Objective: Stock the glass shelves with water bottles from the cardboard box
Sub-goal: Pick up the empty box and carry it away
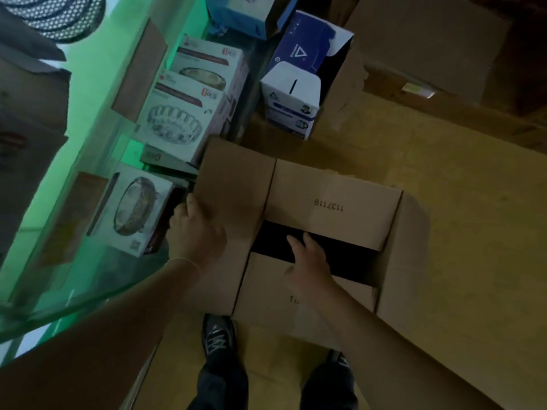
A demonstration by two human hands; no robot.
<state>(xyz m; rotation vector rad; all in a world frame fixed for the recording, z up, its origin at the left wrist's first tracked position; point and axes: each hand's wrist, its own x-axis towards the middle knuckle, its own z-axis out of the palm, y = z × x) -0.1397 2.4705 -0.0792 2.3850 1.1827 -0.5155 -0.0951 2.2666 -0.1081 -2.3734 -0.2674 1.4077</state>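
Observation:
A brown cardboard box stands on the floor in front of my feet, its top flaps partly folded with a dark gap between them. My left hand lies on the box's left flap, thumb up along the flap's outer edge, fingers around its side. My right hand rests on the near flap with straight fingers reaching into the dark gap. The inside of the box is black; no water bottles are visible. A green-tinted glass shelf runs along the left.
Under the glass stand white product boxes picturing glass bowls. A blue and white box sits beyond the carton. Flattened cardboard covers the floor; more brown cartons lie at the far right. My shoes are just below the carton.

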